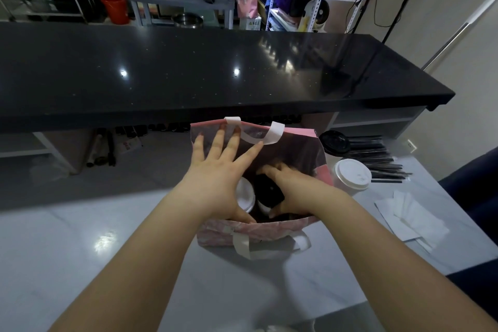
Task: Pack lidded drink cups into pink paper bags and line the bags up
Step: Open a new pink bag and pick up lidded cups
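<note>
Black counter (188, 67) behind, pale table (80, 250) in front. We see pink bag (256, 232) open mid-table: left hand (215, 183), fingers (219, 140) spread wide, presses far wall; white-lidded cup (245, 194) inside; right hand (293, 191) grips black-lidded cup (269, 191) beside it. Two lidded cups (353, 174), straws (377, 153) right of bag.

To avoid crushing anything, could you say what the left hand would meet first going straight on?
The bag's far wall; the left hand's fingertips seem to be touching it, though depth is unclear.
</note>
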Available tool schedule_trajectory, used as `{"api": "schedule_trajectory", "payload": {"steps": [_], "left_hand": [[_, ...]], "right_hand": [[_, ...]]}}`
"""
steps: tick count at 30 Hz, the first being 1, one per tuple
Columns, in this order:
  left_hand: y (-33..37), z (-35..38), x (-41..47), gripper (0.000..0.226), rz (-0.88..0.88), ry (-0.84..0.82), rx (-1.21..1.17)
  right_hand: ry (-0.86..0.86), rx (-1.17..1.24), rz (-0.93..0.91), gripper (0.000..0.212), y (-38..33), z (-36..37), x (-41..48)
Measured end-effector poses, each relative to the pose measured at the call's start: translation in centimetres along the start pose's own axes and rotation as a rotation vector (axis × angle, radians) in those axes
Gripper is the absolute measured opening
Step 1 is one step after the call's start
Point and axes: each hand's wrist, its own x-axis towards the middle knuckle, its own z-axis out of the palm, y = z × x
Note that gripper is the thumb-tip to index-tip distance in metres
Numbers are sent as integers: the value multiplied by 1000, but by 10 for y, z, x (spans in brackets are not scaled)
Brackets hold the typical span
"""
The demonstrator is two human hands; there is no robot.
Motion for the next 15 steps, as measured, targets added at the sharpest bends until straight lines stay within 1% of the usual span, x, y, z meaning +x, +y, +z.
{"api": "schedule_trajectory", "payload": {"steps": [4, 9, 15], "left_hand": [[2, 1, -1, 139, -7, 8, 15], [3, 4, -3, 137, -34, 31, 31], [5, 9, -6, 134, -57, 55, 56]], "right_hand": [[-4, -5, -30, 97, 3, 6, 3], [-9, -158, -17, 103, 8, 22, 7], [1, -230, -55, 91, 13, 28, 15]]}}
